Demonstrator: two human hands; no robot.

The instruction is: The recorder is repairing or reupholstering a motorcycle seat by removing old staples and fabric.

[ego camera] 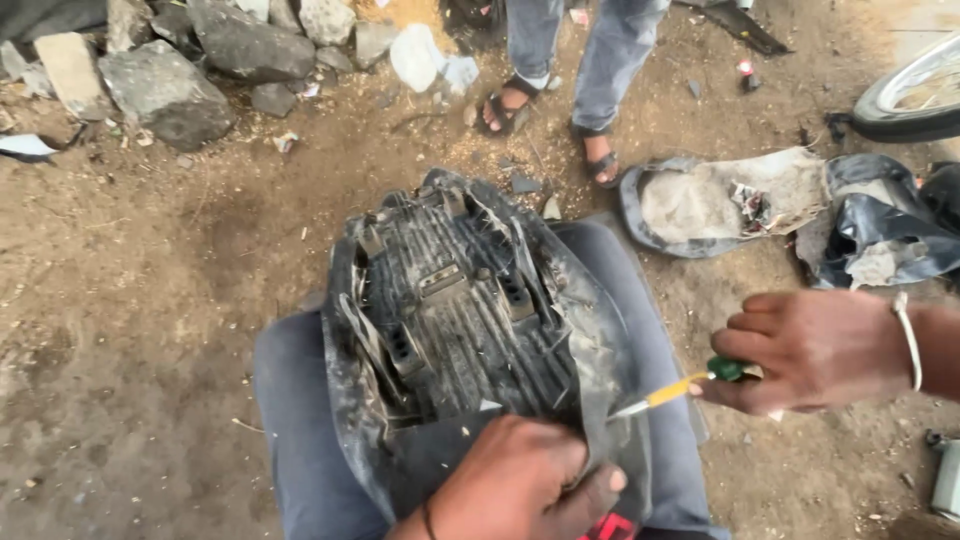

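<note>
Seat base: I'm seeing an upturned motorcycle seat (460, 330) resting across my knees, ribbed plastic pan up, long axis running away from me.
Handling: stiff pan, loose torn cover; I'm judging the near edge grippable.
Left hand (520, 480): clenching the cover edge.
Right hand (810, 350): gripping a screwdriver (680, 388), tip pointing at the cover.
Ground: dirt (150, 330), rocks (165, 90), old seat covers (720, 200).

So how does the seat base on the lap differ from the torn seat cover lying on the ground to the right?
The seat base rests underside up across the person's knees, ribbed hard plastic with brackets showing; the torn seat cover lies on the dirt, limp, with pale lining showing. The left hand grips the seat base's near edge while the right hand aims a screwdriver at it; no hand touches the seat cover. Both look dark, dusty and worn.
</note>
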